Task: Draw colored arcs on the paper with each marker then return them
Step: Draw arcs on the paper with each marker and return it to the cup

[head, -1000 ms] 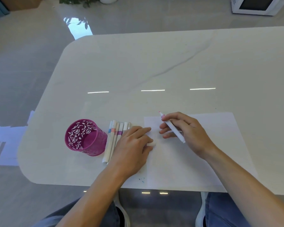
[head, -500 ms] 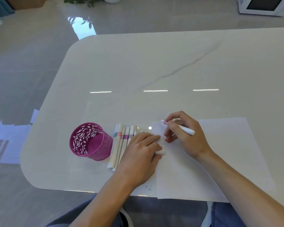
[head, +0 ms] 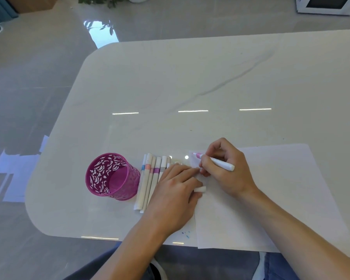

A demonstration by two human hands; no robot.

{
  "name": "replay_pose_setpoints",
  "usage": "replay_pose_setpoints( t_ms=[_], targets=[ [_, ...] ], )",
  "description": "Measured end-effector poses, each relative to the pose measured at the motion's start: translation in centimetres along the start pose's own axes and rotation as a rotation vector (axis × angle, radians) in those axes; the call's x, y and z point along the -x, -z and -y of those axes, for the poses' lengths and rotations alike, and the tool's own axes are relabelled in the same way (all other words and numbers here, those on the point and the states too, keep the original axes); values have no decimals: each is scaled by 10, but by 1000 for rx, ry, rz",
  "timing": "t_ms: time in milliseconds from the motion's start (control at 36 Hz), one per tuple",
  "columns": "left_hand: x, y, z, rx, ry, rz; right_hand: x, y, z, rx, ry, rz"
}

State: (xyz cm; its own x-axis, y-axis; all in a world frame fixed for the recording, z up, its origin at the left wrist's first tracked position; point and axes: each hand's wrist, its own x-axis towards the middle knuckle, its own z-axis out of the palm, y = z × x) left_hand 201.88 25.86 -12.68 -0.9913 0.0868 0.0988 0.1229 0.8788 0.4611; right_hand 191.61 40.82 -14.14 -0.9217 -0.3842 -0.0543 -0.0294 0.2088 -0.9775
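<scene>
- Holding the pink marker [head: 213,161] in my right hand [head: 228,168], tip at the paper [head: 281,188] corner.
- My left hand [head: 174,190] lies by it, pinching a white cap [head: 200,189].

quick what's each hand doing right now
left hand: fingers lie flat at the paper edge, thumb seems to pinch a white cap
right hand: closed around the pink marker, tip at the paper
</scene>
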Motion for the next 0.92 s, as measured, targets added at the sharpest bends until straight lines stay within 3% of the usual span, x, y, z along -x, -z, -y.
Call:
replay_pose_setpoints(
  t_ms=[444, 917],
  targets=[
    [-1, -1, 0, -45, 6, 17, 2, -2, -5, 33, 39, -83],
    [-2, 4, -5, -46, 24, 49, 1, 5, 1, 63, 33, -20]
  ],
)
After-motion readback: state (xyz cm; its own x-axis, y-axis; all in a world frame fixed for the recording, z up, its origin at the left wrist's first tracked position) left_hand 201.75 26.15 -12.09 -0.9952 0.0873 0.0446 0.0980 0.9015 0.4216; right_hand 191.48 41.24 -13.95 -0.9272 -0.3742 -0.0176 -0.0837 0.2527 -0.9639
